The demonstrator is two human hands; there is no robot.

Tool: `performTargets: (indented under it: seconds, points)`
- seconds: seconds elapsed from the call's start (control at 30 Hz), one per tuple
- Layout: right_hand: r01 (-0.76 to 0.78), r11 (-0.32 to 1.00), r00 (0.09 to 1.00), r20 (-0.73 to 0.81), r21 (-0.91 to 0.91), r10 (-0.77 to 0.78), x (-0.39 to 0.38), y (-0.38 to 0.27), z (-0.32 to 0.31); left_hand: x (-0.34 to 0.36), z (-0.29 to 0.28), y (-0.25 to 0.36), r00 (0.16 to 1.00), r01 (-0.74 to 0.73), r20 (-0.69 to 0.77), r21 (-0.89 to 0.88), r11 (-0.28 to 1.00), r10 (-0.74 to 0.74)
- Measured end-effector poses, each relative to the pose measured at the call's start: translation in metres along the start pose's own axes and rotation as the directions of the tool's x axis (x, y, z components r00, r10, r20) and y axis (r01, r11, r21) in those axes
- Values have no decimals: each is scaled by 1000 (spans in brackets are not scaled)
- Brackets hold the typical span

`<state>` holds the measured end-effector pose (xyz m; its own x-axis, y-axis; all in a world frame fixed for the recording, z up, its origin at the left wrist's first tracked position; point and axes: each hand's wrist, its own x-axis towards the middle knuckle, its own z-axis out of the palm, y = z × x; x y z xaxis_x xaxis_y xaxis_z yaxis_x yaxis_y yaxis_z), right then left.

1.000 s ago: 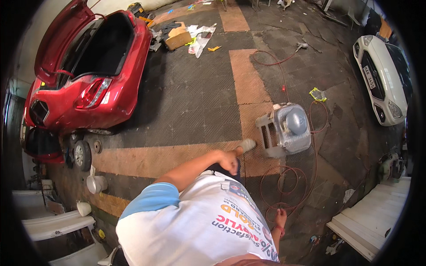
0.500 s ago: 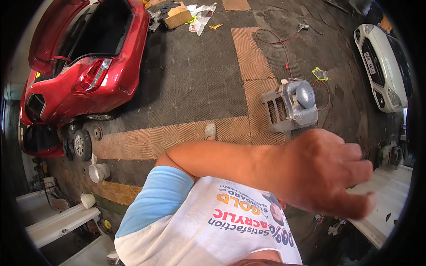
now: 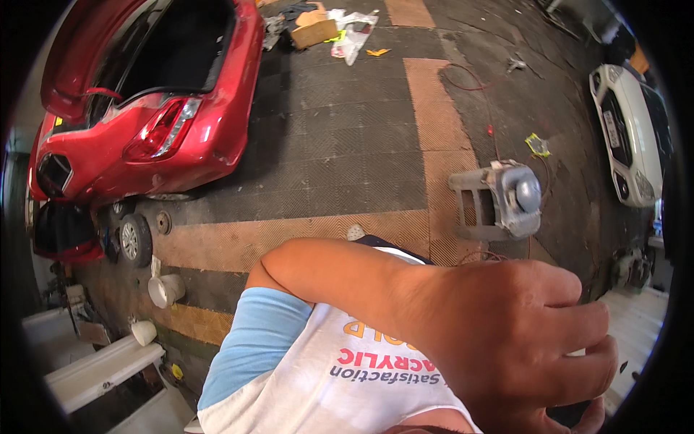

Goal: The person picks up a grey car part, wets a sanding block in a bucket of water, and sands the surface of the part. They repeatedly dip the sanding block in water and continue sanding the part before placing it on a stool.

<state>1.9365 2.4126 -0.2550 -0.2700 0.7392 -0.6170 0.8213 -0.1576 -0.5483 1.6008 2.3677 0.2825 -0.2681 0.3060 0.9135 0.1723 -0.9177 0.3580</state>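
My left arm, in a light blue sleeve (image 3: 253,340), reaches across my chest to the right. At its end, my left hand (image 3: 520,333) is seen from the back, close to the camera. Its fingers are curled in, and whatever they may hold is hidden beneath them. Past the hand, on the floor, stands a grey stool (image 3: 473,206) bearing a silver, rounded part (image 3: 528,195). My right hand does not show. Below the arm is my white printed shirt (image 3: 347,390).
A red car (image 3: 210,137) with its rear hatch raised stands at left, near a loose wheel (image 3: 135,240) and a white dipper (image 3: 166,289). A white car (image 3: 636,137) is at far right. Cardboard (image 3: 314,34) and plastic litter the far floor. A red hose (image 3: 491,108) runs behind the stool.
My left hand has moved down and toward me, its fingers curling further inward. The view has shifted, so the cars and stool sit lower and farther right.
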Motion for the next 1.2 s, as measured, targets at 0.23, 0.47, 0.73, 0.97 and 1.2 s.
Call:
performTargets:
  seconds: [0.23,0.47,0.73,0.97,1.2]
  points:
    - [64,996,996,69,-57,-60,93,-138,35,38,-128,-64,1000,20,-13,74,997,-19]
    - [34,989,979,204,-142,-5,216,-227,66,82,-250,-183,998,62,-7,153,986,-62]
    - [108,966,963,266,-236,-42,440,-395,50,178,-385,-339,976,199,3,385,901,-217]
    - [441,892,897,89,-103,-433,640,-647,-12,274,-533,-439,863,69,286,750,658,-416]
    - [495,853,865,0,-165,-502,736,-869,30,318,-798,-493,931,171,-111,974,146,-348]
